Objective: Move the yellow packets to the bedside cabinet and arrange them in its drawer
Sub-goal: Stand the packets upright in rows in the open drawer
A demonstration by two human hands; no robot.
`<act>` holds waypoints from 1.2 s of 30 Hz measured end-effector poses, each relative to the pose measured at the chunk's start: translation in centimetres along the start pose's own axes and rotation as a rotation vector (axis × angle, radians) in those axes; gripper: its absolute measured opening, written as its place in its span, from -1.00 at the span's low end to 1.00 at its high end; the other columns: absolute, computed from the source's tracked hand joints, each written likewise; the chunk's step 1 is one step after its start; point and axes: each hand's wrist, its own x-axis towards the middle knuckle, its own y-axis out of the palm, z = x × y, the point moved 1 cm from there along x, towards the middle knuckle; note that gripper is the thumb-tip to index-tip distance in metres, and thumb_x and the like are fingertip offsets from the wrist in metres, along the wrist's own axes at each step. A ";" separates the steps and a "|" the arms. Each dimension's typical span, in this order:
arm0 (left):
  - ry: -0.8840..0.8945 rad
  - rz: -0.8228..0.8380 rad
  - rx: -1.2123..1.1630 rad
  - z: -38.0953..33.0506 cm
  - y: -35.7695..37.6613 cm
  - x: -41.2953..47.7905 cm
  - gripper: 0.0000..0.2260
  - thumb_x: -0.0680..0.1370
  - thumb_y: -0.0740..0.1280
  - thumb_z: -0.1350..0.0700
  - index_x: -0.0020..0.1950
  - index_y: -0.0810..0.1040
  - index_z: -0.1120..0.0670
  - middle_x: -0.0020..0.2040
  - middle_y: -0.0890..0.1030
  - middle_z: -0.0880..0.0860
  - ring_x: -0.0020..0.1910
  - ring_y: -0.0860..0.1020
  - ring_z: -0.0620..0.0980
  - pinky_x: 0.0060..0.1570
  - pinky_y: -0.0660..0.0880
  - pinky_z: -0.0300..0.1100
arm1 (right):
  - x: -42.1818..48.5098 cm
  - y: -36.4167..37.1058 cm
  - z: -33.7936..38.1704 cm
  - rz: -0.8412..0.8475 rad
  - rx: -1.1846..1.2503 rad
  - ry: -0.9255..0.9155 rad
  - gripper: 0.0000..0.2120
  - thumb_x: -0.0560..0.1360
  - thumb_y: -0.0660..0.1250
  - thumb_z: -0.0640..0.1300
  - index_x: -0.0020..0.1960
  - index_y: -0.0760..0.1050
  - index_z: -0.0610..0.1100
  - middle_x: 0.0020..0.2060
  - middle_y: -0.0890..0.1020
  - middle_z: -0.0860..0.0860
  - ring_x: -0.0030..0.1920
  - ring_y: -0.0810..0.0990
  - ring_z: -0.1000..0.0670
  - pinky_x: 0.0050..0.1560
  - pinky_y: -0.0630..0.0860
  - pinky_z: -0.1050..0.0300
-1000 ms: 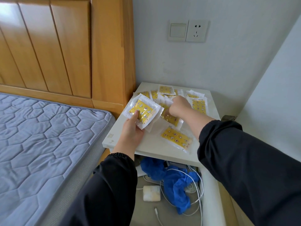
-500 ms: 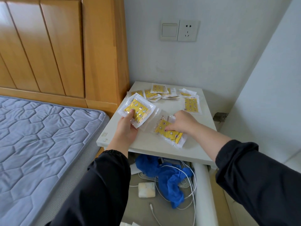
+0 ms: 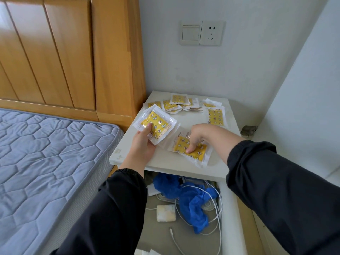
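Observation:
My left hand [image 3: 142, 144] grips a small stack of yellow packets [image 3: 156, 124] in clear wrappers, held above the left part of the white bedside cabinet top [image 3: 165, 161]. My right hand [image 3: 200, 135] pinches a yellow packet [image 3: 195, 151] that lies near the cabinet's front edge. Several more yellow packets [image 3: 176, 104] lie scattered along the back of the top, and one packet [image 3: 215, 116] lies alone at the right. Below the top, the drawer [image 3: 158, 236] stands pulled out.
The drawer holds blue gloves [image 3: 189, 197], white cables [image 3: 215, 205] and a white charger block [image 3: 165, 212]. A grey-blue mattress [image 3: 46, 162] and wooden headboard [image 3: 73, 52] stand to the left. A switch and socket [image 3: 202, 33] sit on the wall behind.
My right hand has come back from the far pile to the cabinet's front and taken hold of a packet there. My left hand keeps its stack, almost still.

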 end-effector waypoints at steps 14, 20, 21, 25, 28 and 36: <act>0.057 -0.075 0.102 0.4 0.5 -1.1 -0.68 0.60 0.26 0.23 0.36 0.43 0.17 0.20 0.59 0.15 0.06 0.61 0.12 0.00 0.57 0.10 | -0.2 0.7 -0.2 -0.187 0.158 0.019 -0.42 0.49 0.38 0.03 0.39 0.34 -0.25 0.31 0.47 -0.12 0.27 0.48 -0.12 0.23 0.41 0.09; 0.051 -0.139 0.194 1.7 1.7 -3.5 -0.68 0.60 0.25 0.28 0.36 0.43 0.18 0.25 0.55 0.19 0.12 0.57 0.17 0.03 0.52 0.13 | -0.4 3.4 -3.8 -0.340 0.803 0.086 -0.32 0.44 0.46 -0.17 0.44 0.24 -0.32 0.34 0.43 -0.17 0.31 0.44 -0.16 0.21 0.40 0.10; 0.036 -0.138 0.216 1.8 1.7 -4.1 -0.69 0.60 0.25 0.28 0.35 0.43 0.19 0.25 0.55 0.19 0.14 0.56 0.18 0.05 0.52 0.13 | -0.7 3.9 -4.5 -0.351 0.911 0.092 -0.32 0.45 0.45 -0.20 0.45 0.22 -0.31 0.34 0.43 -0.18 0.31 0.43 -0.16 0.16 0.38 0.11; -0.046 -0.061 0.353 2.6 1.9 -6.8 -0.71 0.59 0.27 0.28 0.32 0.45 0.22 0.20 0.58 0.20 0.10 0.59 0.17 -0.10 0.57 0.07 | -2.8 6.4 -6.7 -0.344 1.204 0.118 -0.51 0.48 0.36 -0.25 0.38 0.34 -0.27 0.31 0.45 -0.16 0.31 0.41 -0.15 0.15 0.34 0.07; -0.136 0.053 0.436 3.5 1.2 -9.5 -0.73 0.60 0.26 0.26 0.31 0.45 0.22 0.14 0.61 0.20 0.07 0.62 0.16 -0.12 0.60 0.06 | -4.6 9.1 -7.5 -0.323 1.397 0.099 -0.56 0.47 0.33 -0.26 0.33 0.41 -0.24 0.29 0.48 -0.14 0.30 0.44 -0.15 0.34 0.35 -0.09; -0.325 0.171 0.625 5.8 -6.1 -15.0 -0.86 0.61 0.23 0.23 0.14 0.51 0.17 -0.03 0.69 0.12 -0.06 0.68 0.10 -0.16 0.63 0.01 | -9.7 16.7 -6.4 -0.384 1.611 0.030 -0.84 0.47 0.31 -0.33 -0.02 0.51 -0.11 -0.06 0.65 -0.09 -0.03 0.64 -0.13 0.07 0.57 -0.11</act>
